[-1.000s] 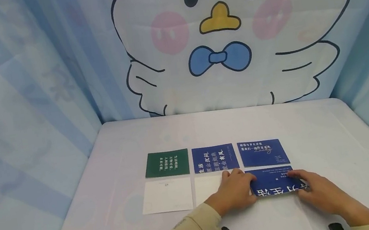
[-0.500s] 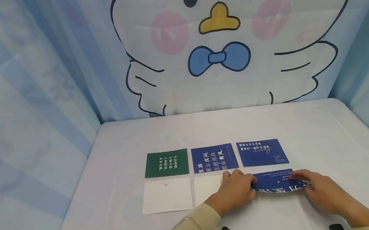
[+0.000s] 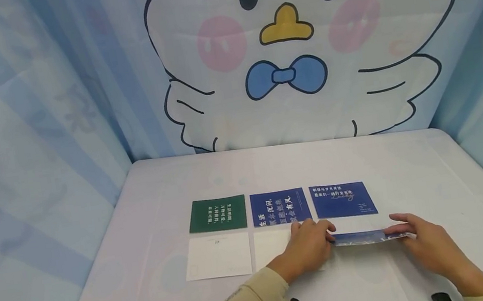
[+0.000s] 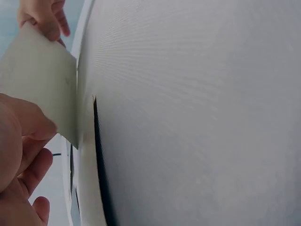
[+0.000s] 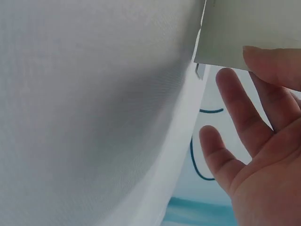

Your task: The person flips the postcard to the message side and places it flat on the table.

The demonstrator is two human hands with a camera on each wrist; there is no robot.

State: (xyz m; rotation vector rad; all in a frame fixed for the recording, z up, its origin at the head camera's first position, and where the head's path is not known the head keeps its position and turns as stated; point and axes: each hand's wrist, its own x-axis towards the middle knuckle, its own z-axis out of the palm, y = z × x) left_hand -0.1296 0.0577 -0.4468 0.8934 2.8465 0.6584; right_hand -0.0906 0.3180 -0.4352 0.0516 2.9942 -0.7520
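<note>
A blue postcard [image 3: 358, 238] is tilted up off the table, so the head view catches its blue side at a steep slant. My left hand [image 3: 308, 245] pinches its left end, and my right hand [image 3: 428, 242] pinches the right end between thumb and fingers. Both wrist views show the card's pale back [image 4: 42, 75] facing me, with the left thumb [image 4: 33, 120] pressed on one corner. In the right wrist view, the right hand [image 5: 263, 136] has its thumb on the card's edge and its other fingers spread. A cream card [image 3: 272, 246] lies partly hidden under the left hand.
In the back row lie a green card [image 3: 217, 215], a blue card with large writing [image 3: 280, 207] and another blue card [image 3: 344, 200]. A white card [image 3: 218, 256] lies at front left. A printed curtain [image 3: 292, 111] stands behind the table [image 3: 171, 182].
The blue postcard has been lifted from the table at the front right and tilted, its near edge rising. The right hand has moved slightly up and right with it; the other cards stay put.
</note>
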